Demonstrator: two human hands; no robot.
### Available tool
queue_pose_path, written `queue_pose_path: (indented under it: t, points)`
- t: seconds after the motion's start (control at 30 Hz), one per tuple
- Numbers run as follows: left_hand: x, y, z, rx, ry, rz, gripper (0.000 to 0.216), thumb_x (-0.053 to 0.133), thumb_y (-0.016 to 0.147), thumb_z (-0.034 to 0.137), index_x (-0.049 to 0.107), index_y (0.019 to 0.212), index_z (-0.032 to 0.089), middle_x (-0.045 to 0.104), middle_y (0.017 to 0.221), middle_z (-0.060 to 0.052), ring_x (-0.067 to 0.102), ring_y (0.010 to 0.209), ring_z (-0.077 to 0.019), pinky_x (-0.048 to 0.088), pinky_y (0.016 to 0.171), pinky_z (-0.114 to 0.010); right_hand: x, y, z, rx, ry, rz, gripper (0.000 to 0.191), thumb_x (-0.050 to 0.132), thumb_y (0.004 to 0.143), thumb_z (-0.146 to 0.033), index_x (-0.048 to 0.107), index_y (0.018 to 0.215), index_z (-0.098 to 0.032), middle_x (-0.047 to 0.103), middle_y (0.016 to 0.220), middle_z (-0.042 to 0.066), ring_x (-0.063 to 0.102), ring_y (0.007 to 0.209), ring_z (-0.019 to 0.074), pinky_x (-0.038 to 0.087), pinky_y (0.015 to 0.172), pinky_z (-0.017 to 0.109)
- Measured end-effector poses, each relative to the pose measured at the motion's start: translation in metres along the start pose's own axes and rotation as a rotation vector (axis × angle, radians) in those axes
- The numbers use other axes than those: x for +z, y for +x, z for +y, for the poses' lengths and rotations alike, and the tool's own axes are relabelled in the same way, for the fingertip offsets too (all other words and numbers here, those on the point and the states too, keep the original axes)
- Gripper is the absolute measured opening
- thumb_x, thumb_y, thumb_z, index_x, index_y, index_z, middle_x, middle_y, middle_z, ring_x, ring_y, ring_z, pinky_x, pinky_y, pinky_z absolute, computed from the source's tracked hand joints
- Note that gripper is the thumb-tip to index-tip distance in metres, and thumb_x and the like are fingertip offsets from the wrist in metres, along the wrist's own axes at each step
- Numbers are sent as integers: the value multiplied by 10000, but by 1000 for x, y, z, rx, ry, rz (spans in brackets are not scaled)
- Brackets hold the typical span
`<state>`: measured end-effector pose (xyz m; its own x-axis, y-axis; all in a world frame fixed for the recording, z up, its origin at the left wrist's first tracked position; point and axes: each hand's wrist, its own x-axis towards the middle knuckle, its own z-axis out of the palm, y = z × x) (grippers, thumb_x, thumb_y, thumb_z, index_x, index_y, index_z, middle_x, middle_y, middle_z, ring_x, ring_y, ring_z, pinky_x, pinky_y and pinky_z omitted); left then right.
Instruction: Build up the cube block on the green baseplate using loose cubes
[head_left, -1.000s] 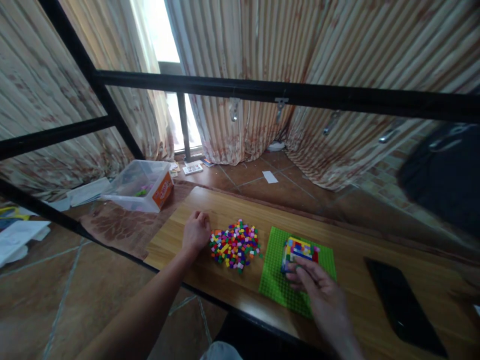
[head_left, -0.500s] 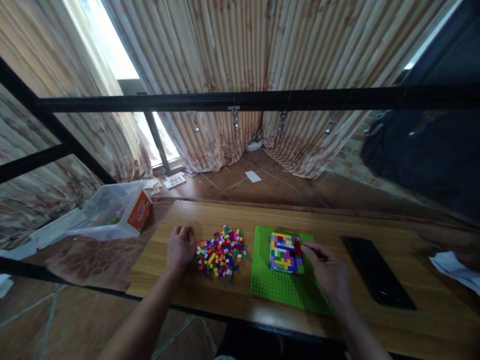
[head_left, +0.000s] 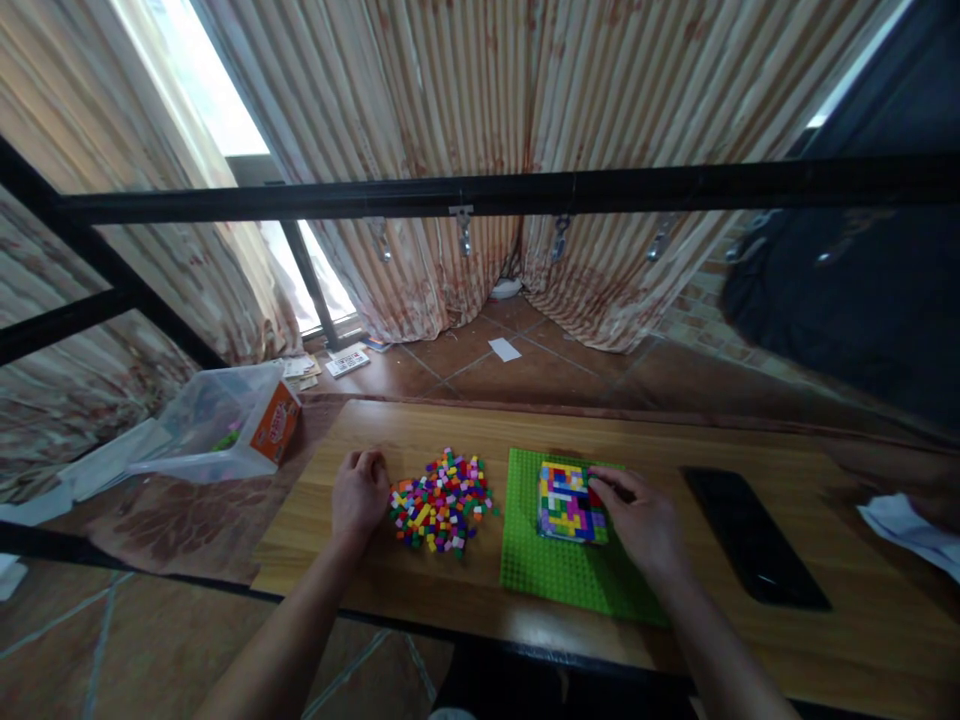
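A green studded baseplate (head_left: 547,578) lies on the wooden table, bearing a low rectangular block of multicoloured building bricks (head_left: 566,505). My right hand (head_left: 641,520) reaches in from the right. Its thumb and fingertips are pinched together at the block's upper right edge; whatever is between them is too small to make out. To the left of the baseplate spreads a pile of small loose bricks (head_left: 442,505) in many colours. My left hand (head_left: 360,495) rests on the table against the pile's left side, its fingers curled in, so that their contents are hidden.
A black phone-like slab (head_left: 754,540) lies right of the baseplate, with crumpled white paper (head_left: 911,530) farther right. Beyond the table's left end stands a clear plastic box (head_left: 217,465) with an orange label. A black metal rail (head_left: 510,193) crosses in front of the curtains.
My right hand has moved slightly left and away from me, its fingertips now over the upper right corner of the brick block. My left hand stays in place.
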<state>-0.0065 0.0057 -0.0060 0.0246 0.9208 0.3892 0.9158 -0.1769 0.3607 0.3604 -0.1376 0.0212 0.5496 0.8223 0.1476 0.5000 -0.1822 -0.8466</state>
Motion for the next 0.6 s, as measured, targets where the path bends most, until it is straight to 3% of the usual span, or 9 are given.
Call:
queue_pose_path:
  t: [0.27, 0.6]
  points:
    - [-1, 0, 2, -8, -2, 9, 246, 459, 904, 229, 693, 969, 185, 657, 1007, -99, 645, 945, -227, 519, 799, -320, -2, 1, 3, 27, 18, -21, 315, 624, 763, -481, 764, 908, -239, 754, 961, 53, 677, 869, 222, 511, 808, 365]
    - [-5, -1, 7, -34, 5, -19, 250, 450, 902, 221, 687, 978, 188, 658, 1023, -93, 641, 941, -223, 513, 806, -312, -1, -3, -5, -82, -64, 6, 294, 567, 787, -454, 749, 843, -230, 737, 921, 55, 663, 813, 204, 509, 745, 340]
